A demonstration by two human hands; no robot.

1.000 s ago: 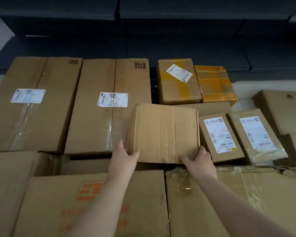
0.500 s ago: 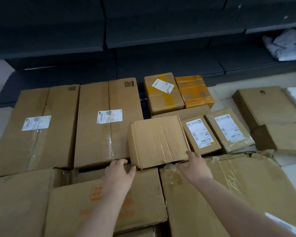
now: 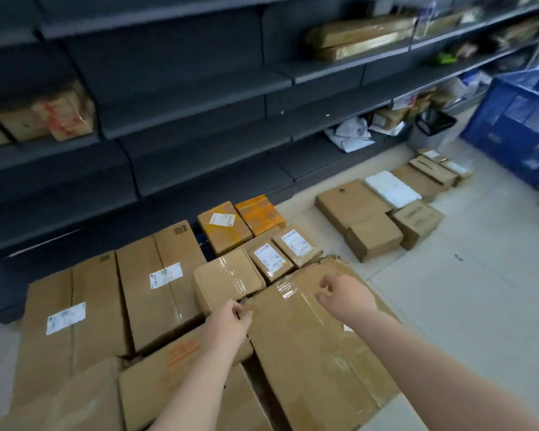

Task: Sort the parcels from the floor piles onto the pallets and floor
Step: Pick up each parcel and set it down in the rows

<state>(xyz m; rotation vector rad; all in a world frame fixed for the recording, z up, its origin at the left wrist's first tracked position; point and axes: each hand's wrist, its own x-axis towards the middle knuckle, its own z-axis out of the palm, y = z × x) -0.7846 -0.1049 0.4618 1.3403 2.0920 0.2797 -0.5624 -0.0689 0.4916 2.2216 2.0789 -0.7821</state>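
The left hand (image 3: 227,321) hangs low over the near edge of the small plain brown cardboard box with clear tape across its top (image 3: 227,279), fingers loosely curled; whether the fingertips touch the box or the crumpled tape just below it cannot be told. The right hand (image 3: 344,295) hovers above the large flat brown carton wrapped in glossy tape (image 3: 308,346), fingers relaxed and slightly bent, holding nothing.

The small box sits among the packed parcels, pressed against the long brown carton with a white label (image 3: 161,281) on its left and just beside two small brown parcels with white shipping labels (image 3: 269,259) on its right. Behind those lie a brown box striped with yellow tape (image 3: 223,228) and an orange-taped parcel (image 3: 259,213). Another long labelled carton (image 3: 69,312) lies at the far left.

To the right, pale tiled floor (image 3: 448,300) lies open between this cluster and a separate row of brown boxes (image 3: 374,236) with a white padded parcel (image 3: 391,188) along the dark grey shelving (image 3: 184,119). A blue plastic crate (image 3: 517,119) stands at the far right.
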